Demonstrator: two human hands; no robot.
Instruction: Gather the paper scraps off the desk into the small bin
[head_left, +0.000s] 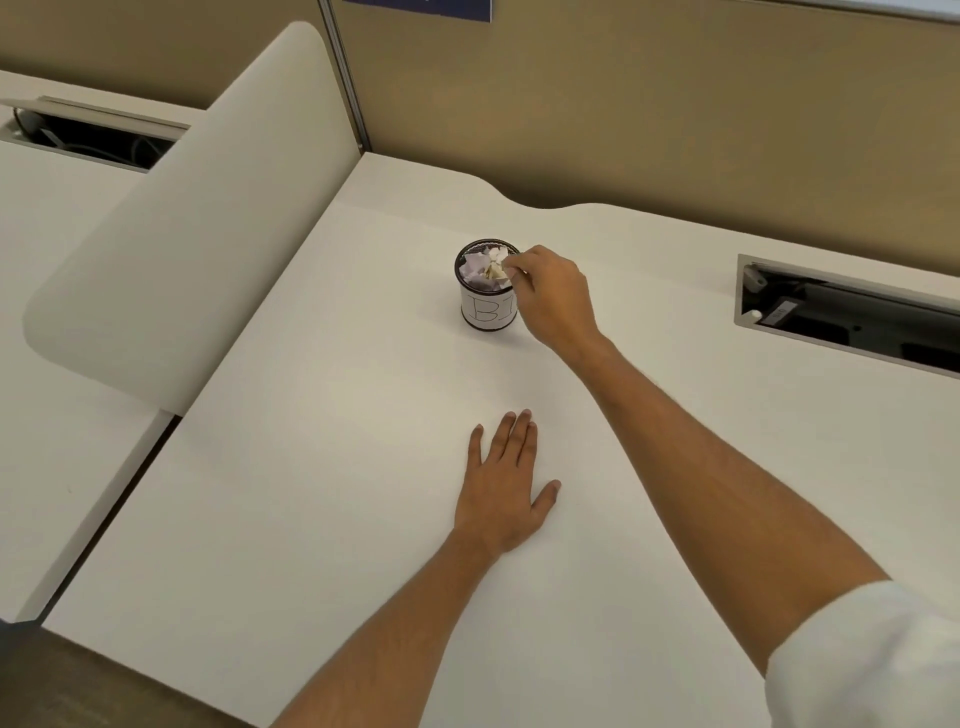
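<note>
A small round bin (480, 312) with a black mesh rim and a white label stands upright near the middle of the white desk (311, 467). Several crumpled paper scraps (480, 265) fill its top. My right hand (556, 299) reaches over the bin's right rim, its fingertips pinched on a crumpled paper scrap (496, 273) at the opening. My left hand (501, 488) lies flat on the desk, palm down, fingers spread, well in front of the bin. No loose scraps show on the desk surface.
A rounded white divider panel (182, 218) rises at the desk's left edge. An open cable tray (852, 317) is set into the desk at right, another cable tray (88, 135) on the neighbouring desk at far left. A tan partition wall (675, 104) runs behind.
</note>
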